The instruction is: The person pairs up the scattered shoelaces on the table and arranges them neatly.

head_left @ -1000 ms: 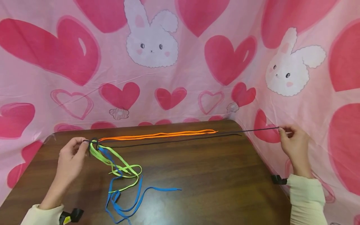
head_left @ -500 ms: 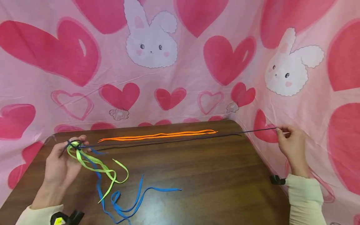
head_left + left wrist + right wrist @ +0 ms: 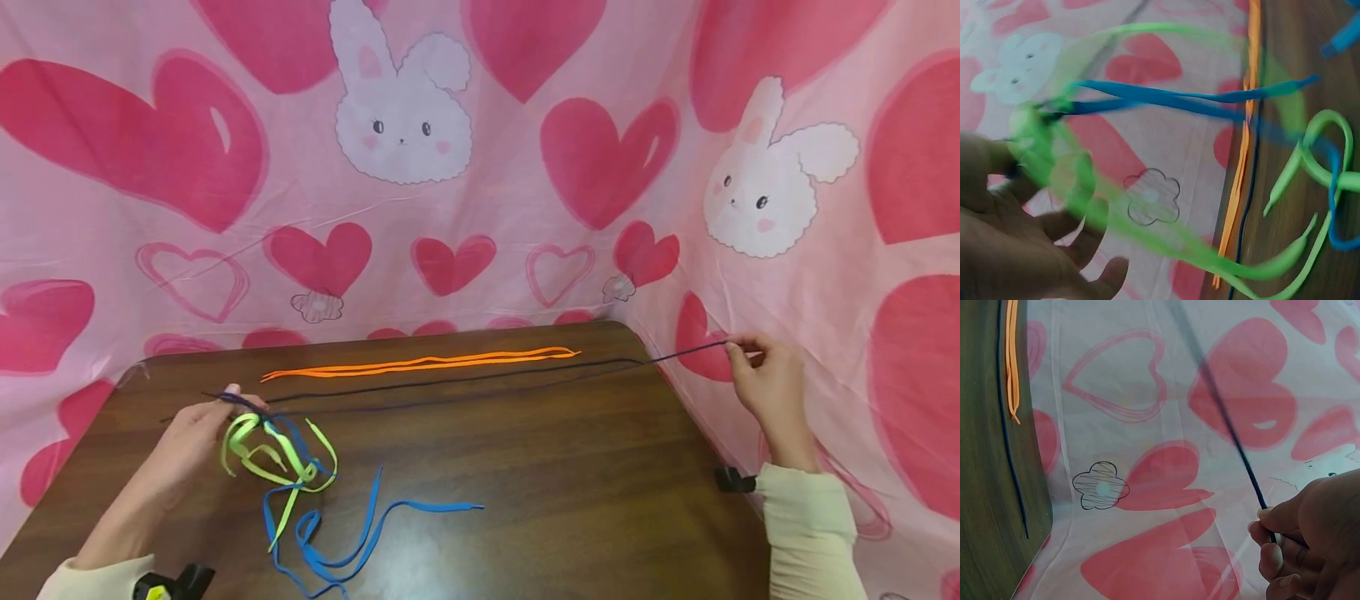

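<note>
A creased pink fabric drape [image 3: 510,167], printed with red hearts and white rabbits, hangs behind the dark, wood-grained worktop [image 3: 562,483]; your left hand [image 3: 187,442], above the worktop's left side, pinches the bunched dark cord [image 3: 686,353], its other fingers bent and apart; flat loops of the lime shoelace [image 3: 307,473] and the ribbon-like blue shoelace [image 3: 442,505] hang there, the lime blurred in the left wrist view; your right hand [image 3: 772,383] pinches the cord's end between thumb and fingertips, out past the worktop's right edge; another smooth, thin strand of cord lies just beside the orange shoelace [image 3: 367,367], doubled lengthwise near the far edge; the blue shoelace curls nearer you, ending in a stiff tip.
</note>
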{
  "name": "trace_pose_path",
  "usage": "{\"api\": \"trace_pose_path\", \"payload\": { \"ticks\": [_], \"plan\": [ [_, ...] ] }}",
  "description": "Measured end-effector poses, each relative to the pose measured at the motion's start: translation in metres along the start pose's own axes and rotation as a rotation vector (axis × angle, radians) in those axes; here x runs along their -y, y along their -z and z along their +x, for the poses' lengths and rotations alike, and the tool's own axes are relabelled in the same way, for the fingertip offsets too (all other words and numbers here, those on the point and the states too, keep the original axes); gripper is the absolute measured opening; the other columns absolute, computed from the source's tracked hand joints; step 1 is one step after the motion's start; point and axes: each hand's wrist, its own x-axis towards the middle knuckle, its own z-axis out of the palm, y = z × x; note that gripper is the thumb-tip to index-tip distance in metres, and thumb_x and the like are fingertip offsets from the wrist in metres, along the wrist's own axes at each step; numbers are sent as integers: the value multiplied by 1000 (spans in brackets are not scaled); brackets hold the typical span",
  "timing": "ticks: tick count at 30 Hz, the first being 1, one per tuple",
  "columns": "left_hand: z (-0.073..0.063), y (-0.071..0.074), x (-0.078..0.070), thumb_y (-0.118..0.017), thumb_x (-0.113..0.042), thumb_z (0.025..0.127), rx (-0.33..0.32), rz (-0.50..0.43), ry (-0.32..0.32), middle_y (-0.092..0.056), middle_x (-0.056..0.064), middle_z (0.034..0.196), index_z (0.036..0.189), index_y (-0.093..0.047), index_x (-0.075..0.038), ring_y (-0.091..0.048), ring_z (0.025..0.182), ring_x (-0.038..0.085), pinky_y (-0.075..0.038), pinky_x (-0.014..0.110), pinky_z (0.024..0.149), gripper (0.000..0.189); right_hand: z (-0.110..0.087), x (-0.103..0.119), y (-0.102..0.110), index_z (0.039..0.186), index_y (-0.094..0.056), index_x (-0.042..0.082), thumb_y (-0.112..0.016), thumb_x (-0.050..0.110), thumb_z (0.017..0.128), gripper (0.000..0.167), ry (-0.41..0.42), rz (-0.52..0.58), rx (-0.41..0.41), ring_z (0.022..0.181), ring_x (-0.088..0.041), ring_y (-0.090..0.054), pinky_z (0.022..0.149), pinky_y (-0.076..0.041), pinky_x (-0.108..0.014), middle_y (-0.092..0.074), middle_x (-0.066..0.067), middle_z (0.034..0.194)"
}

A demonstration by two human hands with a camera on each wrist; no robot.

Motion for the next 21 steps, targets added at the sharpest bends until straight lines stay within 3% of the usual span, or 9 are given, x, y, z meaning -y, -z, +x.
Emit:
{"api": "trace_pose_path", "payload": {
  "ticks": [1,3,5,8,11,14,17,19,21],
  "plan": [
    [0,-1,0,-36,-32,112,-3,100,-28,-64,-29,108,113,-72,-5,-43,109,-20,-29,24,108,45,0,0,0,101,-76,-2,-66,12,96,19,-2,-2,-1,59,18,-46,54,-38,-9,-48,37,68],
    [0,-5,-1,-44,-24,110,-38,252,-89,-62,-31,109,115,-73,-1,-45,108,-23,-36,9,86,37,-1,0,0,102,-76,-2,-66,13,96,19,-4,-1,-5,59,18,-45,54,-38,-8,-47,38,68],
    [1,-10,-3,-50,-24,108,-60,319,-102,-66,-28,107,106,-76,-3,-50,104,-21,-40,8,81,33,-1,1,1,102,-75,-2,-65,13,96,19,2,0,-11,59,18,-45,54,-38,-8,-47,39,68],
    [3,-17,-9,-47,-32,109,-92,314,-34,-72,-18,100,90,-79,-6,-55,98,-16,-44,12,78,45,-1,0,1,101,-75,-3,-66,12,95,18,13,3,-13,59,19,-45,54,-38,-7,-47,40,68],
    [5,-22,-13,-33,-40,111,-94,220,30,-75,-9,90,79,-75,-3,-60,91,-8,-46,17,76,65,0,-1,0,99,-75,-3,-66,11,95,17,20,-6,-3,59,19,-45,53,-38,-8,-47,39,68],
    [6,-25,-14,-15,-43,112,-25,102,4,-77,-6,95,91,-75,5,-63,96,-2,-43,21,83,80,0,-3,-2,100,-75,-2,-66,12,96,17,16,-24,15,59,18,-45,53,-38,-9,-48,36,68],
    [8,-25,-11,-4,-42,111,28,43,-65,-76,-13,105,109,-75,4,-60,106,-7,-38,23,88,84,1,-3,-3,101,-75,-1,-66,14,96,18,4,-42,21,60,18,-45,53,-38,-9,-53,28,69],
    [9,-23,-8,-4,-41,111,29,40,-69,-73,-23,108,110,-75,-2,-52,114,-14,-37,36,104,82,1,-3,-3,102,-75,-1,-65,14,97,19,3,-38,22,60,18,-45,54,-38,-9,-53,29,69],
    [10,-20,-6,-5,-42,111,5,68,-36,-70,-22,113,117,-74,-3,-49,129,-1,-30,54,112,79,2,-2,-2,102,-75,-2,-65,14,96,20,2,-28,15,60,18,-45,54,-38,-8,-52,32,68]
  ]
}}
